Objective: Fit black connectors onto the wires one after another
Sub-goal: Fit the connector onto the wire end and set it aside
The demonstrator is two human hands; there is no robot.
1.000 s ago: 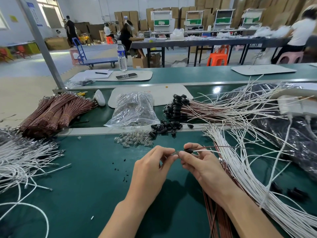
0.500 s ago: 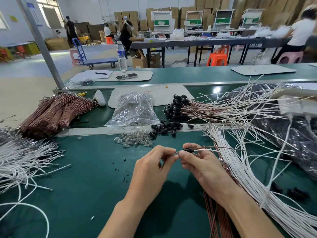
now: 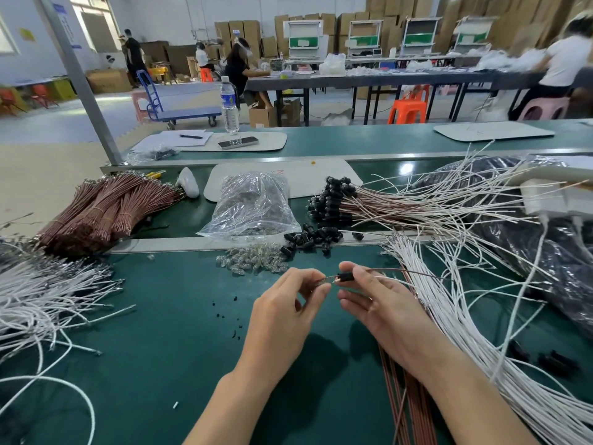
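Black connector (image 3: 346, 277) held above tabletop (image 3: 160, 332), pinched in right hand (image 3: 385, 311) grip, wire (image 3: 401, 270) trailing right; left hand (image 3: 287, 305) grip pinches small shiny tip (image 3: 325, 280) just beside. Risk: skewed push bends tip; slip drops connector into loose white wires (image 3: 449, 319).

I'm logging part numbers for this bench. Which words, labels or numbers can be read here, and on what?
Nothing reads clearly.
Water bottle label: blue, print too blurred.
Blue sign, top left: too small.
Yellow notice, far left: blurred.
White mat: red handwritten mark, perhaps "N", uncertain.
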